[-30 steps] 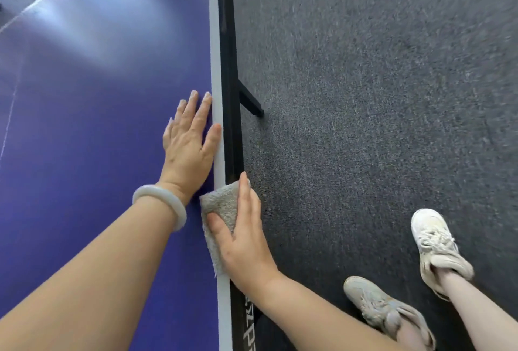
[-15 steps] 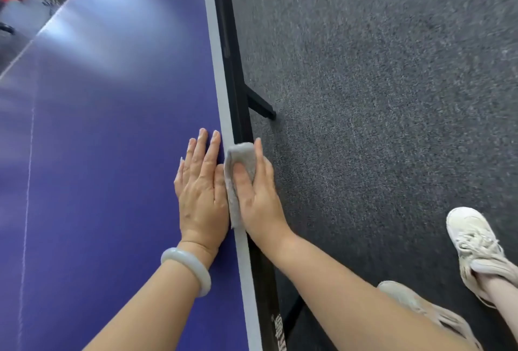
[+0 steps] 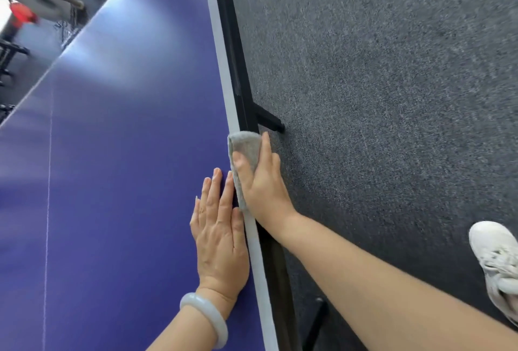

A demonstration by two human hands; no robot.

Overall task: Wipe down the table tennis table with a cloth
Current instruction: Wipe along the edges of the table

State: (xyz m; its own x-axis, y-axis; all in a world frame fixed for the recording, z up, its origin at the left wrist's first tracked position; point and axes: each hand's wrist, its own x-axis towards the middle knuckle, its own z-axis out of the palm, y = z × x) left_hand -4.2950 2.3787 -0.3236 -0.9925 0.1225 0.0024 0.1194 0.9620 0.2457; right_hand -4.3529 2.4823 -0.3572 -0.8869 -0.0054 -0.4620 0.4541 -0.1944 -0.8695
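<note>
Sliding onward since half a second ago, the right hand (image 3: 263, 185) carries the folded grey terry cloth (image 3: 246, 145) farther toward 12 o'clock along the purple-blue table tennis table (image 3: 117, 160).
Thumb on top, fingers curled over the black side rail (image 3: 241, 90), it pinches the cloth against the white border stripe (image 3: 221, 50). At its 7 o'clock the left hand (image 3: 220, 238), wearing a pale stone bangle (image 3: 208, 320), lies flat, fingers straight and close together. At 3 o'clock is dark grey carpet (image 3: 392, 98), with a white sneaker (image 3: 496, 261).

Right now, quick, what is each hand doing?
Left hand: open, flat on the table, holding nothing.
Right hand: gripping the cloth at the table's edge.
</note>
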